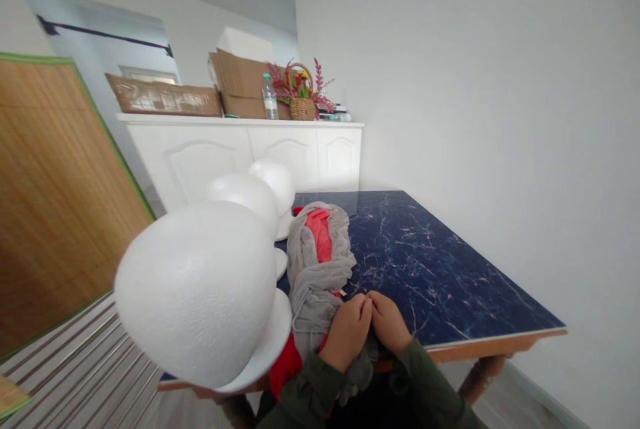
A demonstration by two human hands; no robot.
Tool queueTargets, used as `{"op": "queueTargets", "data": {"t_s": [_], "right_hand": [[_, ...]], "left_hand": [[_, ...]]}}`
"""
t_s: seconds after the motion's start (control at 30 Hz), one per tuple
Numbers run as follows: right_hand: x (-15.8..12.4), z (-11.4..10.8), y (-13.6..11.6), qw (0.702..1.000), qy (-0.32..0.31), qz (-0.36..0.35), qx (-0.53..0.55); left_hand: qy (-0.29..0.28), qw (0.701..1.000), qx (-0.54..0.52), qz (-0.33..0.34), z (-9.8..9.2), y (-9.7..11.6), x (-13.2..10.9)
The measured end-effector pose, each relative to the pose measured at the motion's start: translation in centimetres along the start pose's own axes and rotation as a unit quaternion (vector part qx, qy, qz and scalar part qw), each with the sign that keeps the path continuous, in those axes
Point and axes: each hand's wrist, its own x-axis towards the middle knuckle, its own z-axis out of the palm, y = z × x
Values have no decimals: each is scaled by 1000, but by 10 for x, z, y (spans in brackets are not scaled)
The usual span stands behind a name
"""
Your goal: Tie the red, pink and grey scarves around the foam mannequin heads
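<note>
My left hand (349, 334) and my right hand (389, 322) meet at the near edge of a dark blue marble-patterned table (430, 269), fingers closed together. Both rest on the end of a grey cloth (315, 269) piled along the table, with a red cloth (320, 232) lying on top of it and more red fabric (285, 366) hanging below. The left hand grips the grey cloth; the right hand's fingers pinch against the left, and what they hold is hidden. Dark green sleeves cover both arms.
Three white foam head forms (200, 289) stand in a row on the table's left side. A white cabinet (250, 149) behind holds cardboard boxes (240, 82), a water bottle (270, 97) and a flower basket (303, 92). A bamboo mat (55, 202) leans at left; a white wall runs along the right.
</note>
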Motion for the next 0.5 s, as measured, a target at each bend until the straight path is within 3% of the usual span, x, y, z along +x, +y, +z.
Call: {"op": "queueTargets", "data": {"t_s": [0.37,0.5], "right_hand": [[0,-1,-3,1000,-1,8,8],[0,2,-1,1000,2,17,8]], "left_hand": [[1,1000,0,-3,0,5,4],[56,997,-11,55,-8,5,-25]]}}
